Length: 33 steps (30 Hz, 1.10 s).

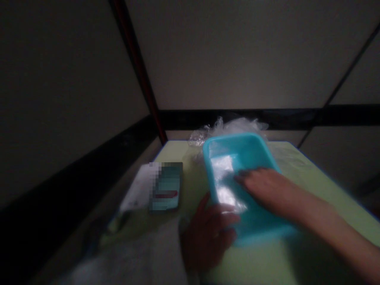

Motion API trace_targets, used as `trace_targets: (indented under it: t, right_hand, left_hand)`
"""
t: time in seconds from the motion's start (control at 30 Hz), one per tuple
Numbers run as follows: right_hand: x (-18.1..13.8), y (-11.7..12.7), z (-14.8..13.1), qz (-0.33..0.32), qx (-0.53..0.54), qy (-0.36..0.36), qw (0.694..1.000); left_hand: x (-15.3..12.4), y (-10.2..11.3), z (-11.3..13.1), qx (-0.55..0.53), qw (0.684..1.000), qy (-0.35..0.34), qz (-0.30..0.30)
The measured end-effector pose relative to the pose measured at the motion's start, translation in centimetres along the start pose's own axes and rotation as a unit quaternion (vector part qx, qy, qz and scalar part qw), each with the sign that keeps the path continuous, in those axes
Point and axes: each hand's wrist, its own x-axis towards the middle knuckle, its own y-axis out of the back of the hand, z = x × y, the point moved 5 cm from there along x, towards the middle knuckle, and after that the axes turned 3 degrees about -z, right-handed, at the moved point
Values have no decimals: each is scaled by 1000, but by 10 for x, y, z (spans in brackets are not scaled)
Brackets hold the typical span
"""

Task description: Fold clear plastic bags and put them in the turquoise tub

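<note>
A turquoise rectangular plastic tub stands on the pale green table top. Glossy whitish patches show on its floor; I cannot tell whether they are clear plastic or glare. My right hand reaches into the tub from the right, palm down, fingers stretched out to the left over the shiny floor; its fingertips are blurred. My left hand, in a light sleeve, is at the tub's near left corner. Its fingers are spread, several lying over the rim and one outside it.
Crumpled clear plastic bags lie behind the tub at the table's far edge. To the left are a phone-like device with a pixelated screen and a white sheet. Walls with dark trim close off the back and left of the table.
</note>
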Motion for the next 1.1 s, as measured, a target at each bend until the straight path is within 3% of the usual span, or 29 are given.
trace_targets:
  t: [0.1, 0.17, 0.27, 0.4, 0.5, 0.57, 0.63, 0.83, 1.1]
  right_hand:
    - [-12, 31, 8, 184, 15, -16, 983]
    - [-28, 47, 13, 315, 47, -26, 948]
    - [-47, 48, 22, 418, 71, -51, 904]
    - [-44, 3, 45, 357, 111, -78, 924]
    - [-32, -41, 67, 282, 141, -134, 939]
    - [-22, -66, 74, 203, 124, -158, 958]
    - [-17, -79, 75, 174, 115, -162, 964]
    - [-7, -85, 60, 129, 97, -141, 977]
    - [-4, -83, 51, 80, 91, -135, 983]
  left_hand:
    - [4, 9, -9, 37, 999, 5, 32]
    - [10, 15, -18, 68, 997, -3, 28]
    - [21, 27, -39, 111, 992, 10, 67]
    - [30, 34, -82, 153, 978, 69, 124]
    - [27, 29, -125, 181, 962, 172, 110]
    - [24, 24, -148, 185, 957, 196, 103]
    - [21, 18, -165, 189, 953, 215, 96]
    - [18, 1, -192, 193, 947, 251, 50]
    - [13, -9, -198, 196, 945, 261, -4]
